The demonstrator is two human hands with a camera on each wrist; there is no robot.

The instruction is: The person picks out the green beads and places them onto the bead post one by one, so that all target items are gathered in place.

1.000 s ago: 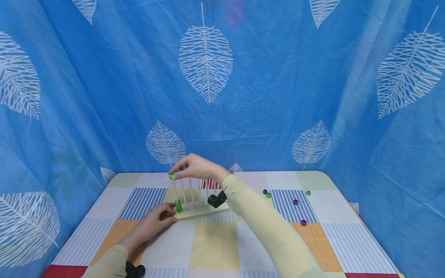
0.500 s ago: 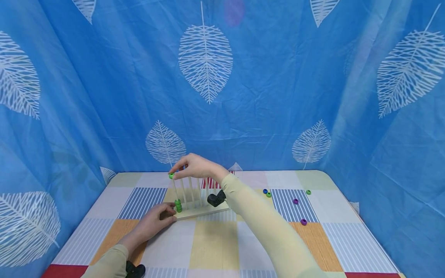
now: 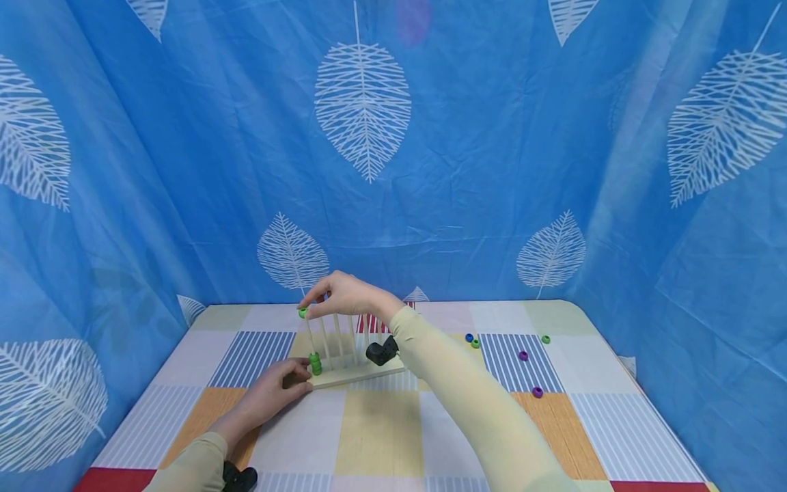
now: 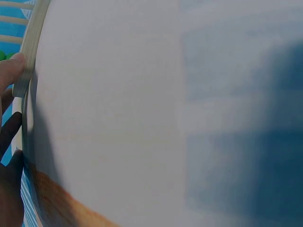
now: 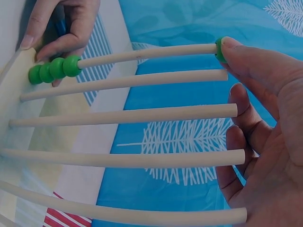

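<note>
A pale wooden base (image 3: pixel 359 374) with several upright pegs (image 5: pixel 128 116) stands on the table. Several green beads (image 5: pixel 54 69) are stacked at the foot of the end peg, against the base. My right hand (image 3: pixel 350 295) pinches one more green bead (image 5: pixel 219 49) between thumb and finger, right at that peg's top end. In the right wrist view, its other fingers curl near the tips of the neighbouring pegs. My left hand (image 3: pixel 273 393) grips the left end of the base, its thumb on the near edge (image 4: pixel 29 52) in the left wrist view.
Loose beads lie on the patchwork tablecloth to the right: a blue one (image 3: pixel 469 337), a green one (image 3: pixel 475 344), another green one (image 3: pixel 545 339) and two purple beads (image 3: pixel 523 356). Blue leaf-print curtains (image 3: pixel 455 171) close off the back and both sides.
Both hands and the base stay practically where they were, the green bead still pinched at the peg's top. Only the head view shifts very slightly.
</note>
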